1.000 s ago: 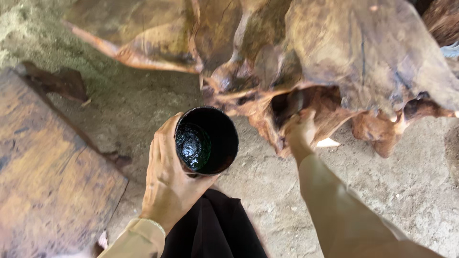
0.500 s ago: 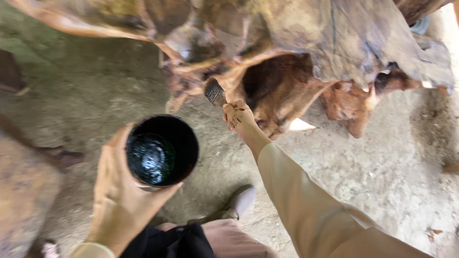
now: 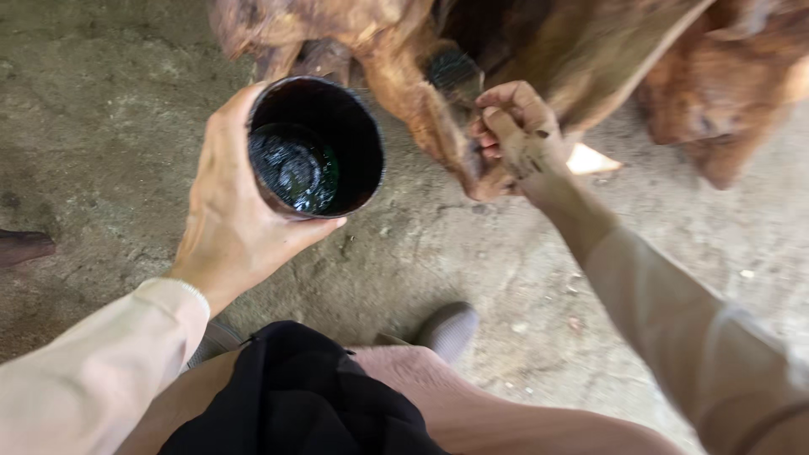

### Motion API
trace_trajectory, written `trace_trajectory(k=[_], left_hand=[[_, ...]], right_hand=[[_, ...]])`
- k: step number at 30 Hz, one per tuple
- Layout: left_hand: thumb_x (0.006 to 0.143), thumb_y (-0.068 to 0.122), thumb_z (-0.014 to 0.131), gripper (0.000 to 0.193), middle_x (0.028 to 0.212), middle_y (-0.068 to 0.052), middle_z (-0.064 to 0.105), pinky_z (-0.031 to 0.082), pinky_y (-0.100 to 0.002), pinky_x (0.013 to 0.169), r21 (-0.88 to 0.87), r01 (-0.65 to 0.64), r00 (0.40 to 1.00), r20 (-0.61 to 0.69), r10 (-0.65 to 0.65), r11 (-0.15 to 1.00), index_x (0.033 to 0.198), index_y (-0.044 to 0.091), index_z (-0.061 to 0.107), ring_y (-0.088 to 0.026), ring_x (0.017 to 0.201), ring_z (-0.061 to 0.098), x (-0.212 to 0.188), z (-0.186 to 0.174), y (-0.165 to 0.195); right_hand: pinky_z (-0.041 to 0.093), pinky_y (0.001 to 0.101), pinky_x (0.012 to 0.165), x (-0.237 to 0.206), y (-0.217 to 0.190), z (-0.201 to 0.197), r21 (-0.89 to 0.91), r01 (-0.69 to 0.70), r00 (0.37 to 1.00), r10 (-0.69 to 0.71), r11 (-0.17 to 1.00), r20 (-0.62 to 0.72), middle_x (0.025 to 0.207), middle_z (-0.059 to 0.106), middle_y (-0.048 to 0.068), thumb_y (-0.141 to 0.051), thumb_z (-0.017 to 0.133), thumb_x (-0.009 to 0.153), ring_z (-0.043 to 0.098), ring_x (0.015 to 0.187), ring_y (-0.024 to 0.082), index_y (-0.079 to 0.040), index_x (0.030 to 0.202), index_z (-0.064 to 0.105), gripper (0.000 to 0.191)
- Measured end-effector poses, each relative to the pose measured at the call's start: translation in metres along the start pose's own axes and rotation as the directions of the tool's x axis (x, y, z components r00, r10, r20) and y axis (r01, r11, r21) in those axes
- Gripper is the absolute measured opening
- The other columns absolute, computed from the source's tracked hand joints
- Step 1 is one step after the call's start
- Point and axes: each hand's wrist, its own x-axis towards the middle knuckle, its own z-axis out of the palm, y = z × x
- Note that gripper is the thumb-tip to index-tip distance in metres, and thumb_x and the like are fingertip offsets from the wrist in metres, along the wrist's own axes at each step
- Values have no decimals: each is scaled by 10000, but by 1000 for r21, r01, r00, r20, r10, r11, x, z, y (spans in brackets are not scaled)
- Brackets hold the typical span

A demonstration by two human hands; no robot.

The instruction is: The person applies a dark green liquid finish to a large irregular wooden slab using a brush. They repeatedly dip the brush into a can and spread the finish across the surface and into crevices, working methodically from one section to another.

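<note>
My left hand (image 3: 229, 211) grips a dark round cup (image 3: 316, 147) from its left side; a glossy dark liquid fills the bottom. My right hand (image 3: 514, 139) is closed on a brush (image 3: 455, 72) whose dark bristles press against a large gnarled piece of reddish-brown root wood (image 3: 539, 50) along the top of the view. The brush handle is mostly hidden by my fingers. The cup hangs just left of a downward-pointing limb of the wood (image 3: 417, 109).
Rough grey concrete floor (image 3: 109, 109) lies below. My knee, black cloth (image 3: 295, 396) and a grey shoe (image 3: 447, 329) are at the bottom. A dark wood end (image 3: 21, 246) pokes in at the left edge.
The view has shifted and closed in: cup and both hands now look larger and higher. My right hand has moved the brush up against the wood's underside, nearer the cup.
</note>
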Motion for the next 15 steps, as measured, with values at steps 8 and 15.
trace_trajectory(k=[8,15], left_hand=[[638,281,1027,1215,1507,-246,389,359,-524,1216,14,-270,961,73,268,963,1534,19,248,-412,1444,417,9,79,-111],[668,264,1028,1175,1495,-223,414,362,-514,1217,-43,-449,892,-71,446,892,1527,32,260,-397,1438,431,9,162,-169]], right_hand=[[557,235,775,3,52,11,219,139,974,-173,966,145,1086,683,59,5,563,991,636,868,88,-53,1188,614,212],[551,280,911,31,104,-52,105,502,768,-498,858,402,1180,649,39,-156,518,1121,642,1030,112,-93,1221,591,139]])
